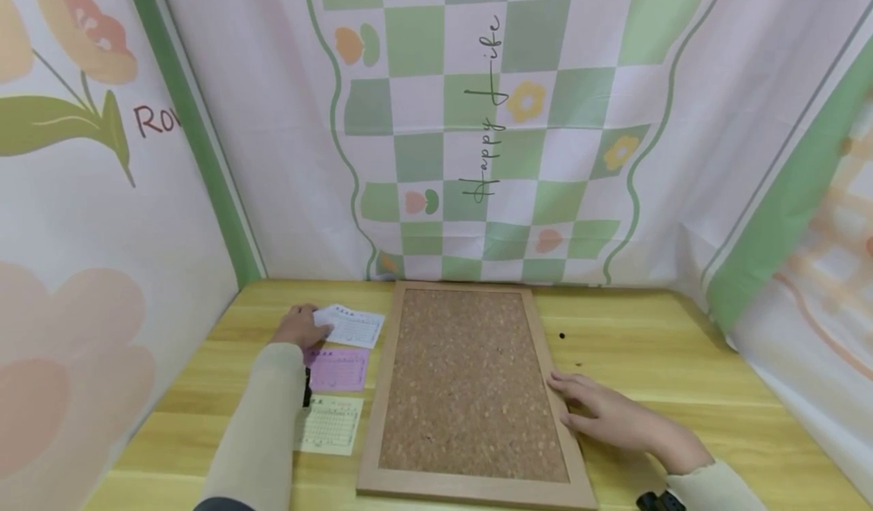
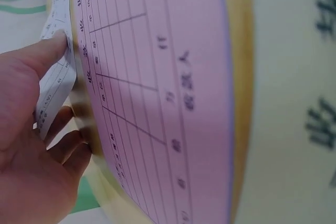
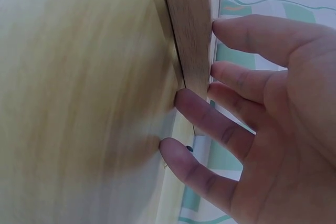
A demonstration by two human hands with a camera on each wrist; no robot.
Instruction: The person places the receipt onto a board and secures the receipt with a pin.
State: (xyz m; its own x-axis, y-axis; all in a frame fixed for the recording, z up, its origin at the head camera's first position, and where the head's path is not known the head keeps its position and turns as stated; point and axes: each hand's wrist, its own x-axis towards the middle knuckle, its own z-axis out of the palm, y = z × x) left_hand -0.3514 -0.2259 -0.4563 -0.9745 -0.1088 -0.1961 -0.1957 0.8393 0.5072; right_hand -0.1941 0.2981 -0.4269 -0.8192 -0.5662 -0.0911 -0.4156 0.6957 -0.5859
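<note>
Behind the work, a cloth (image 1: 525,151) printed with green and white checks is hung. In front of it, the wood-grained bench (image 1: 655,344) is spread out, and on it a wood-framed cork board (image 1: 470,390) is laid flat. The right hand (image 1: 610,414) is held wide, its fingers spread and some fingertips set against the board's right edge. To the board's left, by the left hand (image 1: 300,327), a white slip (image 1: 358,330) is pinched between thumb and fingers, its held end curled. Nearer the person, a pink slip (image 1: 339,370) and then a yellow slip (image 1: 329,425) are laid in a column, both printed with ruled tables. Beyond the right hand, a small black object (image 1: 562,336) is seen on the bench, near the board.
</note>
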